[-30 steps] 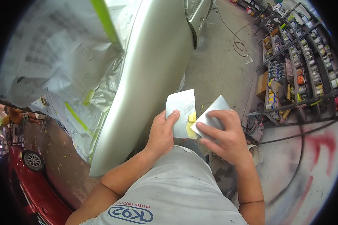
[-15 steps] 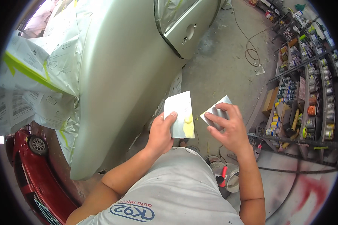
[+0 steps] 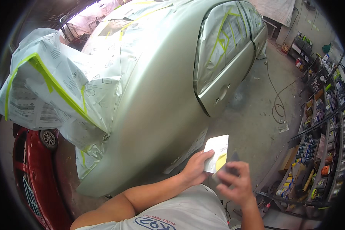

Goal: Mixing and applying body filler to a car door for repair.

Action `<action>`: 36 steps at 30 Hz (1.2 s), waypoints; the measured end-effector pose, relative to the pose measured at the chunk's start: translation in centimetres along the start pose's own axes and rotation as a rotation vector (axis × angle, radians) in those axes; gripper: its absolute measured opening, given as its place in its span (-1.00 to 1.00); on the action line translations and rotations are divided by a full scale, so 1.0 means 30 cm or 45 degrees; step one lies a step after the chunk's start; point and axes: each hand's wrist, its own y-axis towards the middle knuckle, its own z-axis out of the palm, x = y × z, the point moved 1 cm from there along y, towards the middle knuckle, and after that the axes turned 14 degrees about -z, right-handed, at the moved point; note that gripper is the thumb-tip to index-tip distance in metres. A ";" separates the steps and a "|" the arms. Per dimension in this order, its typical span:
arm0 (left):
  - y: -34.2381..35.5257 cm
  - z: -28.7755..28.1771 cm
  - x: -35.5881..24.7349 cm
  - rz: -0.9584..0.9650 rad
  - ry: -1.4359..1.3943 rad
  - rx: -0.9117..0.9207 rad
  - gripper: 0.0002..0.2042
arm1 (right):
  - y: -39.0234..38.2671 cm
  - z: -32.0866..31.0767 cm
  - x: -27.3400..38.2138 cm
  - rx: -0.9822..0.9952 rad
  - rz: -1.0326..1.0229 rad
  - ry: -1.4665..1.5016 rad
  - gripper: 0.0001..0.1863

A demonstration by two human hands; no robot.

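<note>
My left hand (image 3: 196,167) grips a flat, pale metal putty spreader (image 3: 216,147), thumb on its face and fingers behind. A smear of yellow putty (image 3: 220,161) lies along that spreader's right edge. Close beside it, my right hand (image 3: 238,184) is closed on a second flat spreader (image 3: 235,157), partly hidden by the fingers and blurred by motion. Whether the two blades touch, I cannot tell. Ahead and to the left stands a car with a pale silver-green body panel (image 3: 153,92), its windows and front covered with masking paper (image 3: 76,76) and yellow-green tape.
At far left is a red car (image 3: 42,168). Shelves (image 3: 322,134) with several cans and bottles line the right side. A hose (image 3: 276,111) lies coiled on the concrete floor (image 3: 253,130) between car and shelves.
My view has lifted, showing more of the masked car. The right hand's spreader has come over to the putty edge of the left one; before, the two were apart.
</note>
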 end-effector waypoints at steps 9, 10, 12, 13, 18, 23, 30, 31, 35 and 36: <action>-0.021 -0.023 -0.128 0.613 1.369 -0.393 -0.69 | 0.116 0.054 0.014 0.031 0.213 -0.410 -0.59; -0.015 -0.037 -0.144 0.628 1.400 -0.520 -0.69 | 0.124 0.077 0.026 0.265 0.182 -0.360 -0.60; -0.009 -0.047 -0.185 0.721 1.349 -0.499 -0.69 | 0.118 0.108 0.005 0.576 0.162 -0.310 -0.64; -0.008 -0.036 -0.211 0.818 1.279 -0.500 -0.70 | 0.126 0.101 0.014 0.577 0.164 -0.325 -0.64; 0.005 -0.071 -0.180 0.112 0.257 0.104 -0.73 | 0.203 0.081 0.106 0.167 -0.079 -0.073 -0.55; -0.001 -0.104 -0.154 -0.042 0.035 0.122 -0.68 | 0.155 0.016 -0.075 0.408 0.103 -0.732 -0.62; -0.018 -0.018 -0.147 0.736 1.210 -0.242 -0.69 | 0.190 0.069 0.035 0.201 0.250 -0.399 -0.60; 0.013 -0.049 -0.166 0.778 1.209 -0.373 -0.69 | 0.188 0.079 0.018 0.208 0.265 -0.381 -0.60; 0.026 -0.064 -0.210 0.879 1.216 -0.557 -0.71 | 0.140 0.094 -0.039 0.818 0.276 -0.262 -0.63; 0.043 -0.082 -0.199 0.852 1.221 -0.553 -0.71 | 0.141 0.077 -0.031 0.595 0.252 -0.154 -0.60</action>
